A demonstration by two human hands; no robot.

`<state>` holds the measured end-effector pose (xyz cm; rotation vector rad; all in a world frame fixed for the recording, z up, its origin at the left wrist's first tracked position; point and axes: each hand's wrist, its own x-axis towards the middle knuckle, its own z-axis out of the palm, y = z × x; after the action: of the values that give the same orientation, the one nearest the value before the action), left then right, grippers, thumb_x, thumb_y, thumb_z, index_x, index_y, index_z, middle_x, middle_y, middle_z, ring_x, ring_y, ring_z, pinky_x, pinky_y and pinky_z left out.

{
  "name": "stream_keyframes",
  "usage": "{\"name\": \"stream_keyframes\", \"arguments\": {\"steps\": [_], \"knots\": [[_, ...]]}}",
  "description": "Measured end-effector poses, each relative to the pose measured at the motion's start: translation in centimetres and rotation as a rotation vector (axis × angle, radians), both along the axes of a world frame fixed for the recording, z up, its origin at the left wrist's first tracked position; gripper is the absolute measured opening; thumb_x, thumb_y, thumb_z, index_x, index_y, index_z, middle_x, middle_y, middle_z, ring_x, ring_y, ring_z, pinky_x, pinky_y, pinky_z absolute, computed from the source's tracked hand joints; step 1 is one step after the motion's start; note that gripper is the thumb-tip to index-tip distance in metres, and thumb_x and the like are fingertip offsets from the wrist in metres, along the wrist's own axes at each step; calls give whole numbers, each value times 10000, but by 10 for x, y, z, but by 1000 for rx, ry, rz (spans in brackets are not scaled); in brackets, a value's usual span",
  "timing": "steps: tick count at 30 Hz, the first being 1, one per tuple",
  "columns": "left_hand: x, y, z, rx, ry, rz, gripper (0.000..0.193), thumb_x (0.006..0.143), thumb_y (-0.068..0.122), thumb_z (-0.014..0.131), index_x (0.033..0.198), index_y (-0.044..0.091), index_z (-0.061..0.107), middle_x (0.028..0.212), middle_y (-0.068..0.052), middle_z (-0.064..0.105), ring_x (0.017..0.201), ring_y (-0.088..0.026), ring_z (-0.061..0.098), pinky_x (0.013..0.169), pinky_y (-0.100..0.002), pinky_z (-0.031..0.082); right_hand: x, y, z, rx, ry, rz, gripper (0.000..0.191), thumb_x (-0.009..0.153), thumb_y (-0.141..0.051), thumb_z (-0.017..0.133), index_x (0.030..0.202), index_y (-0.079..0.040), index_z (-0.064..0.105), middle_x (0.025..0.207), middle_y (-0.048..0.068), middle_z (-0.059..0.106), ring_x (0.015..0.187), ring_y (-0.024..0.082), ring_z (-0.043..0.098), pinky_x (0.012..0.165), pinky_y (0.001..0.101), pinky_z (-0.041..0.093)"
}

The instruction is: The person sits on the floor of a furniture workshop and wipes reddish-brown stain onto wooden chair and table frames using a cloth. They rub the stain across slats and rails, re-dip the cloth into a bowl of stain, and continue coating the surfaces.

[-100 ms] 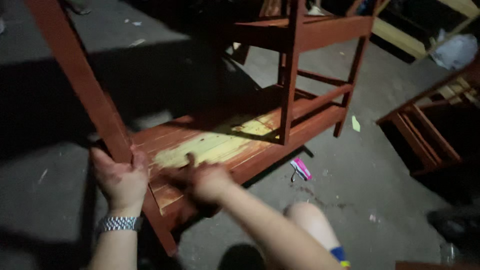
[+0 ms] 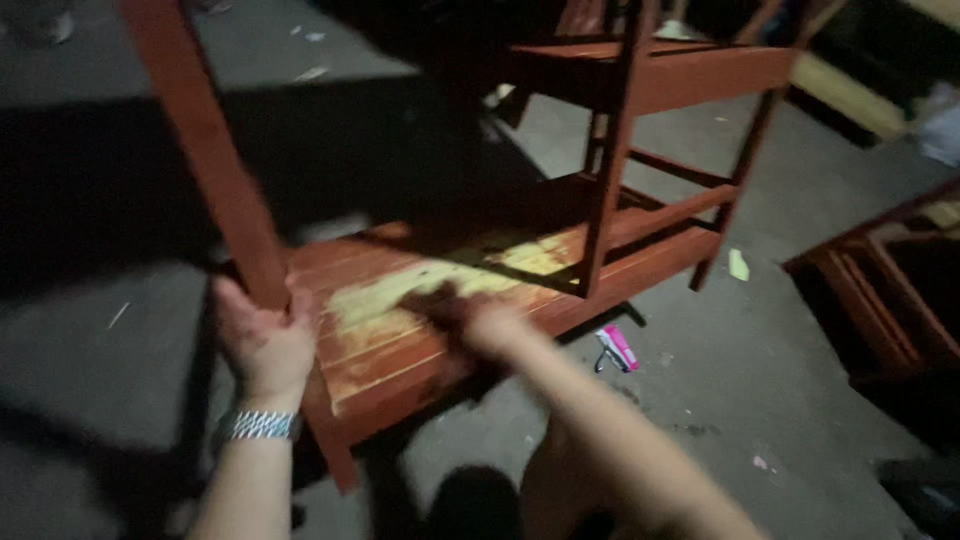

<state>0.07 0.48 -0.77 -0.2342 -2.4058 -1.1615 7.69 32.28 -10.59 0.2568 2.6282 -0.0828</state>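
A reddish-brown wooden furniture frame (image 2: pixel 640 90) stands on a grey concrete floor, with a slatted lower shelf (image 2: pixel 400 320) lit by a yellowish patch. My left hand (image 2: pixel 262 340), with a metal bracelet on the wrist, is closed around the frame's near slanting leg (image 2: pixel 205 150). My right hand (image 2: pixel 470 320) is blurred and lies low over the slatted shelf near its front edge; I cannot make out whether it holds anything.
A small pink tool (image 2: pixel 615 348) lies on the floor just right of the shelf. Another reddish wooden frame (image 2: pixel 880 280) stands at the right. A scrap of pale paper (image 2: pixel 738 265) lies near the far leg. My knee (image 2: pixel 560 480) shows below.
My right hand has shifted slightly across the slatted shelf and is more blurred. My left hand keeps its hold on the leg.
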Motion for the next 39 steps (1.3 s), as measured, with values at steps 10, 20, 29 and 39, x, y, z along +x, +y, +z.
{"name": "stream_keyframes", "arguments": {"steps": [10,20,29,39], "knots": [[3,-5,7,23,16,73,476,956,251,727,1227,-56,483,1070,-265,630,998,-439,622,880,-542,508,-29,49,18,46,109,-169,488,961,-467,539,1341,-164,588,1221,181,687,1128,361,661,944,496,532],[2,-8,22,126,-49,41,419,917,263,701,1148,-21,497,1029,-231,668,932,-410,668,830,-515,545,-55,-203,52,-271,88,325,793,807,-428,666,1536,-281,392,1631,45,344,1451,301,342,1089,570,347],[5,-3,16,74,-136,41,478,954,295,681,1236,-31,474,1104,-241,640,1067,-385,617,904,-525,514,-71,86,24,-7,-12,-134,779,804,-531,748,1451,-156,529,1483,127,553,1333,317,553,1097,467,464],[1,7,-2,-28,43,110,800,975,350,699,1481,-155,339,1296,-333,589,1156,-464,580,992,-543,495,-65,-87,10,-60,206,89,419,1004,-281,428,1279,-52,647,1290,193,667,1163,327,659,966,478,525]]}}
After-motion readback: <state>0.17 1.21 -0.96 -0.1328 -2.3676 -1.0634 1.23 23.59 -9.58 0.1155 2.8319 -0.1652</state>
